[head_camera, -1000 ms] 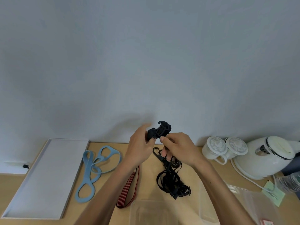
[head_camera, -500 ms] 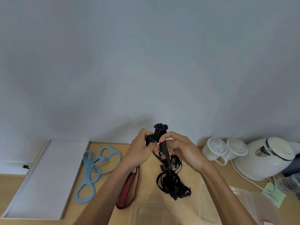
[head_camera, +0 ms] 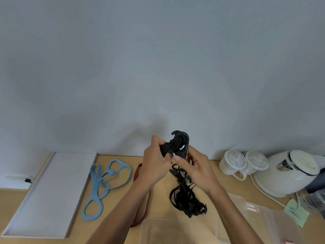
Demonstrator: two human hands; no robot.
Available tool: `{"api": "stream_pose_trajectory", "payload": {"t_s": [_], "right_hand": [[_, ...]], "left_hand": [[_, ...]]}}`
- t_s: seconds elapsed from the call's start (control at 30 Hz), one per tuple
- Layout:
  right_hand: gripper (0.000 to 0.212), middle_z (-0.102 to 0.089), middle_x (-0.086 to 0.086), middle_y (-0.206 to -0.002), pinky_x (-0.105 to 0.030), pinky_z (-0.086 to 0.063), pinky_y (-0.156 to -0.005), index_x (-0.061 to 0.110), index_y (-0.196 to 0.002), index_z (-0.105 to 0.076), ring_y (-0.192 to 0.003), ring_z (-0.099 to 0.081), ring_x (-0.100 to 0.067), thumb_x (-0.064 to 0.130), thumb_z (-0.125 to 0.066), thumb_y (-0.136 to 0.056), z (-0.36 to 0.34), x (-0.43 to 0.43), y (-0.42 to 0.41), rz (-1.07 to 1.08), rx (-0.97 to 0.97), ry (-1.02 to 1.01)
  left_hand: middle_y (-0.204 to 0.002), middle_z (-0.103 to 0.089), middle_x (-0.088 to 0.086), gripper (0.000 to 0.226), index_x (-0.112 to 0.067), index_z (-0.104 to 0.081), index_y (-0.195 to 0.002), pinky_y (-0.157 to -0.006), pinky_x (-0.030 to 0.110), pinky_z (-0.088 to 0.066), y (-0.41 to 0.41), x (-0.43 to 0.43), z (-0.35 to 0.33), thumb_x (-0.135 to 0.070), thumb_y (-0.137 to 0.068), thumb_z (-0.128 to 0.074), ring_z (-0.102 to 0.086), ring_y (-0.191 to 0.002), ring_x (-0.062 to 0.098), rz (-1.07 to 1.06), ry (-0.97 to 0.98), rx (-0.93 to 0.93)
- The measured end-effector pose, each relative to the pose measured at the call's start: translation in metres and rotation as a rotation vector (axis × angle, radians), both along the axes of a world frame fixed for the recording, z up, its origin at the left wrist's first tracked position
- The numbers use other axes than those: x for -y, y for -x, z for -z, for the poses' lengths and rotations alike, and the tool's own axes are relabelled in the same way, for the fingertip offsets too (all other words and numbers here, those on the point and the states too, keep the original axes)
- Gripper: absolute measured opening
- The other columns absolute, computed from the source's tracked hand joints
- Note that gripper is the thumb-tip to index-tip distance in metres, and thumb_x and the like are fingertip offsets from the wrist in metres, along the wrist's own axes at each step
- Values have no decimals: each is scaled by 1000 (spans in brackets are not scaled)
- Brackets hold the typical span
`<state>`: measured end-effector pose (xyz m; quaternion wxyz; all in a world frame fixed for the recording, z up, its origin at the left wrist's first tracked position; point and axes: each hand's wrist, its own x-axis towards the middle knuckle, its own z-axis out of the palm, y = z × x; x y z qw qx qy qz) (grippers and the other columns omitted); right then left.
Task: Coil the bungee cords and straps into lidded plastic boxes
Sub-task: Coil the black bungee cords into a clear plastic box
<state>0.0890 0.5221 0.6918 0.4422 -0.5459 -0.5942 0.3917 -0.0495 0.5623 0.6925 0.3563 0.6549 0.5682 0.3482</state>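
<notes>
Both hands hold up a black bungee cord [head_camera: 178,144] above the wooden table. My left hand [head_camera: 154,164] grips its wound part from the left. My right hand [head_camera: 195,169] pinches the cord and a hook from the right. The loose rest of the black bungee [head_camera: 186,199] hangs down in a tangle onto the table. A red striped strap [head_camera: 143,206] lies under my left forearm, and a light blue strap [head_camera: 105,184] lies in loops to the left. A clear plastic box [head_camera: 175,229] stands at the front edge, below my hands.
A flat white tray [head_camera: 47,194] lies at the left. Two white lidded cups [head_camera: 235,162] and a white kettle [head_camera: 288,173] stand at the back right, with a white cable [head_camera: 267,196] running forward. A clear lid [head_camera: 263,215] and a green note [head_camera: 297,213] lie at the right.
The hands have turned the black bundle; a hooked loop now arches over its top, and the right fingers have shifted lower on it. The tangle on the table has stayed put.
</notes>
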Motion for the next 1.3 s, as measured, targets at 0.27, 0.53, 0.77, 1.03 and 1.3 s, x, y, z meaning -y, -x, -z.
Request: {"api": "stream_pose_trajectory", "payload": {"t_s": [0.27, 0.53, 0.77, 1.03, 1.3], "right_hand": [[11, -57, -2, -98, -26, -50, -76, 32, -98, -63, -89, -58, -17, 35, -62, -87, 12, 5, 21, 235, -154, -29], [16, -71, -2, -97, -21, -52, -73, 11, -108, -62, -88, -67, -12, 10, -59, -92, 9, 2, 8, 222, -247, -17], [12, -70, 2, -94, -23, -52, -75, 15, -102, -63, -87, -66, -15, 12, -60, -91, 7, 2, -1, 119, -204, -33], [8, -69, 2, -93, -41, -53, -79, 19, -99, -62, -88, -64, -19, 21, -58, -93, 15, 0, 0, 133, -131, -44], [5, -69, 5, -85, -26, -50, -71, 17, -94, -62, -80, -62, -17, 16, -57, -93, 17, 2, 11, 241, -198, -48]], "left_hand": [[-91, -55, 2, 22, -15, -40, -93, -58, 29, -46, -11, 9, 18, -14, -84, -61, -54, -75, 13, -15, -160, -35], [-109, -67, -8, 9, -9, -52, -90, -74, 20, -54, -5, 12, -4, -15, -94, -55, -67, -85, 5, 74, 89, 407], [-122, -60, 13, 33, -17, -57, -124, -89, 41, -55, 9, -5, 0, -15, -91, -62, -64, -108, 23, 150, 500, 688], [-109, -56, 14, 21, -11, -53, -111, -67, 35, -54, 10, -3, -1, -10, -91, -61, -68, -82, 26, 197, 547, 723], [-124, -52, 12, 28, -14, -54, -119, -71, 46, -58, 7, -2, -2, -10, -92, -60, -66, -100, 34, 160, 563, 747]]}}
